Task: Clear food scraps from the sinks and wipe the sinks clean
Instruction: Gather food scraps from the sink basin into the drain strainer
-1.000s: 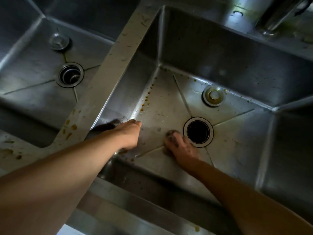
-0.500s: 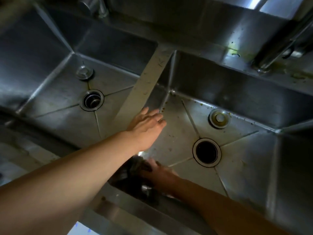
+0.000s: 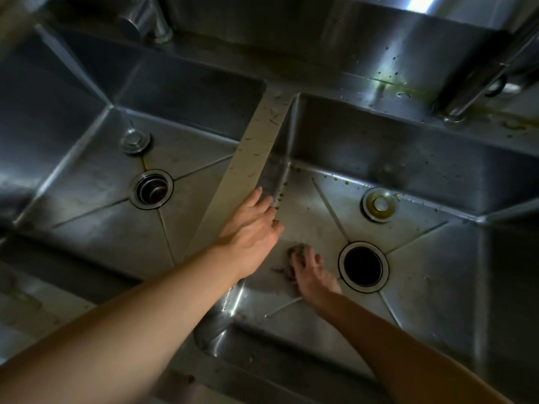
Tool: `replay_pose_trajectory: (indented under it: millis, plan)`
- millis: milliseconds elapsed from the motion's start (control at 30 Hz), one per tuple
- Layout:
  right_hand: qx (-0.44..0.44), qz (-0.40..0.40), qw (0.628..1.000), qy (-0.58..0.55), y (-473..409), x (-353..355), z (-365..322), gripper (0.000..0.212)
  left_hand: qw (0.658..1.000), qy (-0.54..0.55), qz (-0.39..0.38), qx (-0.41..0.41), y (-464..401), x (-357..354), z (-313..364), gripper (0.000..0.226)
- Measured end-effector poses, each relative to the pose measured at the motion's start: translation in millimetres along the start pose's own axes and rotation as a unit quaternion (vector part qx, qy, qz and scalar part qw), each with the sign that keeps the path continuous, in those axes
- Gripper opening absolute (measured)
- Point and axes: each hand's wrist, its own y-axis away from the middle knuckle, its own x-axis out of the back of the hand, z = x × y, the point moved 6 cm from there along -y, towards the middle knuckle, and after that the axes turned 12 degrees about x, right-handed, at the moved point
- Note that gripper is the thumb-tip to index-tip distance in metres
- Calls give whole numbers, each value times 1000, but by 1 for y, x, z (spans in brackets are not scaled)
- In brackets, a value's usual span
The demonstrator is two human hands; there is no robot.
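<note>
Two sinks side by side, divider (image 3: pixel 256 158) between them. Left hand (image 3: pixel 250 228) over the divider's near end, fingers reaching above the right sink (image 3: pixel 408 158) floor. Left sink (image 3: pixel 87 170) to its left, drain (image 3: pixel 151 190) and plug (image 3: pixel 135 140) in it, plug behind drain. Right hand (image 3: pixel 312 272) just below-right of the left hand, on the right sink floor, on a clump of scraps (image 3: pixel 294 252). Open drain (image 3: pixel 363 266) just right of it; plug (image 3: pixel 380 204) behind that. Scraps (image 3: pixel 280 196) along the wall by the left fingertips. Faucets (image 3: pixel 145 18) at the back.

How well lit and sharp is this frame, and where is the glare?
Head view: dim overall, edges bent by the wide lens; glare streaks the backsplash; right sink floor is the brightest part, left sink darker; right hand slightly soft, and the dark clump it touches is unclear.
</note>
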Motion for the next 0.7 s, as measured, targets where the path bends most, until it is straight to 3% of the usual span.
replay_pose_trajectory:
  millis: [133,267,367,467,633,700]
  plan:
    - [-120,12,993,8,28,14,56,50,1000,0,-2,-4,-2,2,0,44]
    - [-166,29,984,-53,38,33,51,45,999,36,-4,-14,1,8,-1,45]
    - [-100,105,983,-115,33,53,15,39,996,91,15,-13,-4,20,-6,45]
    - [-46,154,978,-132,7,67,-15,48,993,98,61,0,-24,37,-18,45]
    - [-14,112,983,-145,-47,48,-45,79,996,47,68,27,-56,37,-23,45]
    - [3,106,989,-99,-59,38,-47,80,998,9,57,30,-60,30,-20,45]
